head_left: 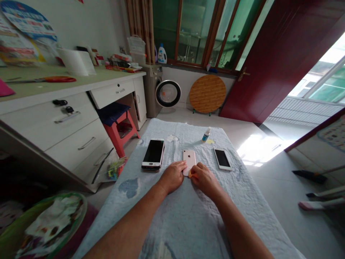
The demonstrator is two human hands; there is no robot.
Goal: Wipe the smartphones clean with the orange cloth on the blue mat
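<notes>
A pink smartphone [189, 157] lies face down on the blue cloth-covered table [185, 212], its back with the apple mark facing up. My left hand [174, 176] grips its left edge, fingers together. At the phone's lower right corner, my right hand [204, 178] pinches a small orange cloth-like piece [190, 174] against it; most of that piece is hidden by the fingers. To the left lies a stack of phones, a white one with a dark screen [153, 151] on top. Another white phone [222, 159] rests screen up on the right. Behind it stands a small spray bottle [206, 135].
A white desk with drawers [70, 118] runs along the left, with a red stool [118, 126] beneath it. A full waste bin [81, 208] stands at the lower left. Further back are a washing machine with its door [168, 93] open and a round wooden tabletop [207, 93].
</notes>
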